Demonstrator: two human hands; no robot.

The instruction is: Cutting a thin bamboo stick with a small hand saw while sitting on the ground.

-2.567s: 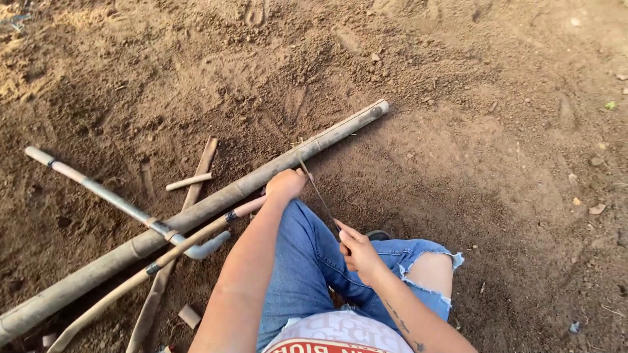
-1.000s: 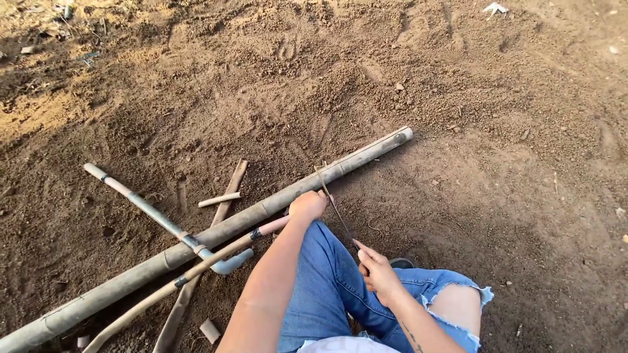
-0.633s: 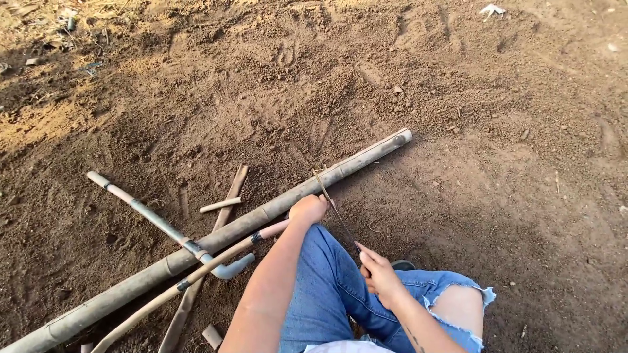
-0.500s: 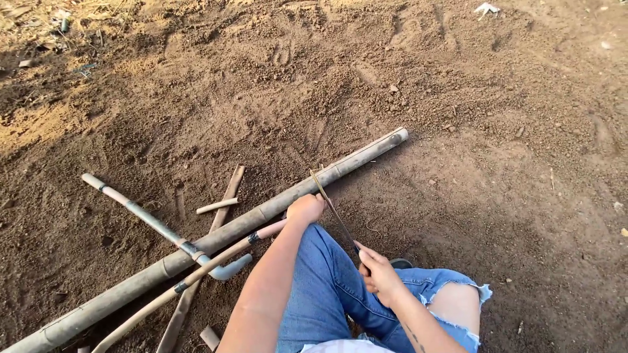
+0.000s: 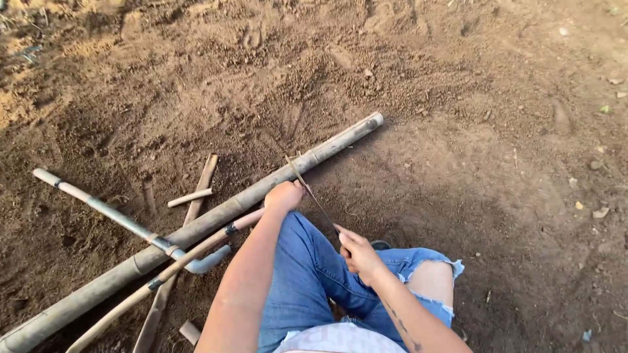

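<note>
A long bamboo pole (image 5: 216, 212) lies slantwise on the bare dirt, its far end at the upper right. My left hand (image 5: 284, 195) presses down on the pole near its middle. My right hand (image 5: 357, 253) grips the handle of a thin saw blade (image 5: 311, 191), whose far end rests across the pole just beside my left hand. My knee in torn blue jeans (image 5: 327, 281) sits between the two arms, close to the pole.
A thinner cane (image 5: 163, 273) and a pale pipe with a curved end (image 5: 124, 221) lie left of my leg beside the pole. Short cut wood pieces (image 5: 190, 197) and a flat strip (image 5: 200, 189) rest nearby. Loose brown soil (image 5: 458, 131) surrounds everything.
The view shifted slightly, so the pole sits a little differently in the picture. Both hands keep their hold, and the saw stays across the pole at the same spot.
</note>
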